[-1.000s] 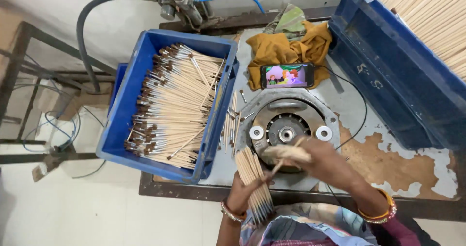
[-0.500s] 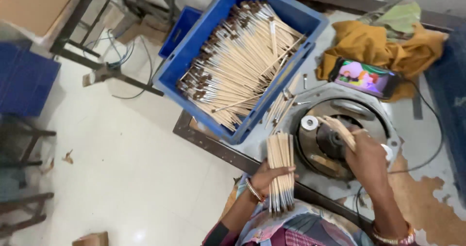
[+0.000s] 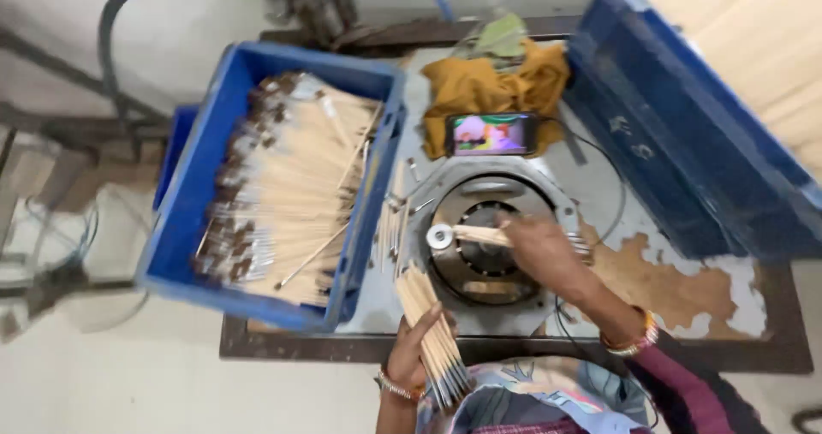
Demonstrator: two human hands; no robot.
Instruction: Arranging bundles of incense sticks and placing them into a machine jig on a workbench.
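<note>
Sticks (image 3: 432, 335) bundled in her left hand (image 3: 417, 346) slant up-left, fist closed round them. Right hand (image 3: 535, 247) pinches one stick (image 3: 479, 234) lying crosswise over the round machine (image 3: 488, 246).

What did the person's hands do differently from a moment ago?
Little changed. The right hand stayed over the round machine, pressing a pale stick across it much as before. The left hand kept its grip on the bundle of sticks near the table's front edge. The blue crate of finished sticks, the phone and the yellow cloth stayed put; mostly the camera swung.
</note>
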